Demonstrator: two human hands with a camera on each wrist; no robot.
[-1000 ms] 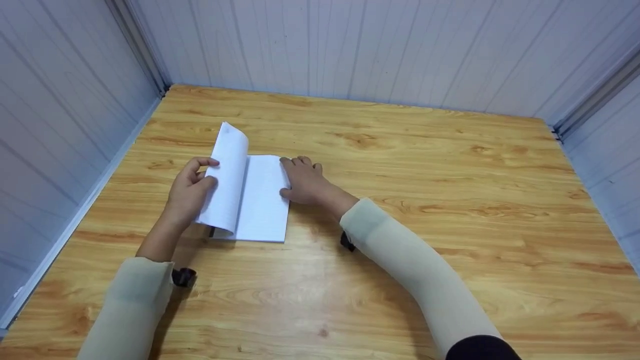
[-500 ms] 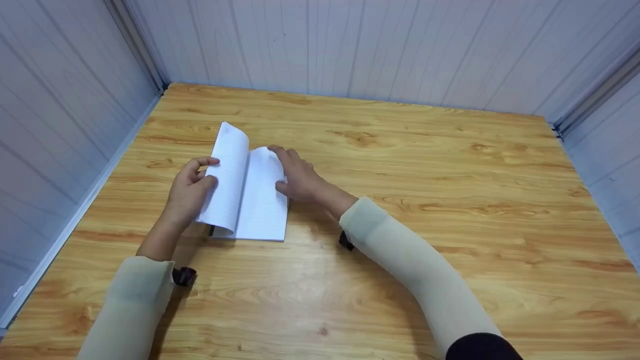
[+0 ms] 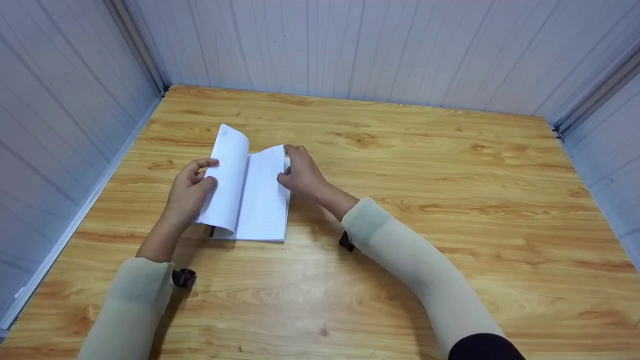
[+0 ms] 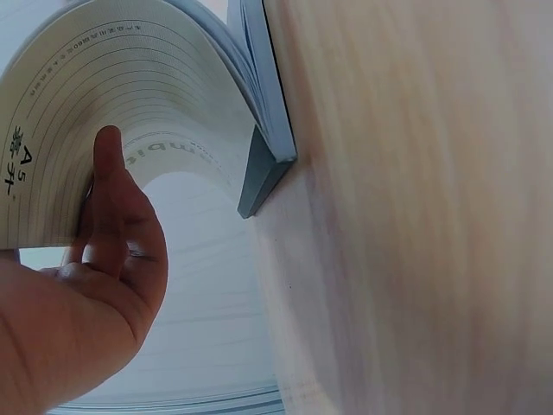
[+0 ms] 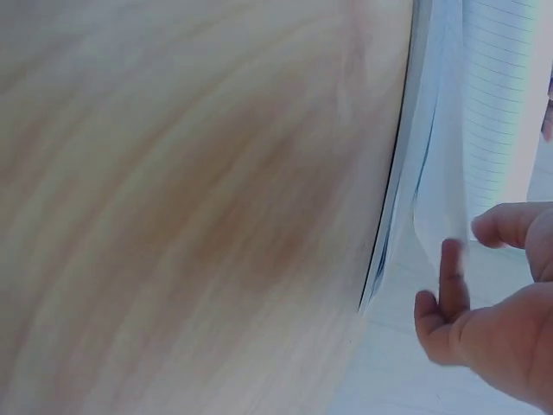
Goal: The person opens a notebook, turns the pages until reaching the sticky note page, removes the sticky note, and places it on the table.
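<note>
Right hand has shifted a little rightward since half a second ago; the loose page it works at now stands with its top right corner raised, and a strip of the sheets beneath shows along the right side. Left hand as it was, same place, same hold.

Notebook lies open on the wood-grain table, left of centre in the head view, between both hands, far edge toward the back wall. Its left leaves stand up off the table in a curve, bowed toward the middle. Left hand clamped on their outer edge: thumb and a finger on the near face, other fingers partly hidden. Left wrist view: ruled lines and dark print on the curled sheet, "A5" readable among it; dark spine strip at the bottom end of the binding.

Right hand pinches the loose page at its upper right edge, thumb on the face, index at the raised corner. Right wrist view: page edge between thumb and fingers, fingertips slightly blurred; exact contact hard to tell there.

Pale sleeves on both forearms, black cuff at the right elbow, small dark device beside the left wrist, another under the right sleeve end.
</note>
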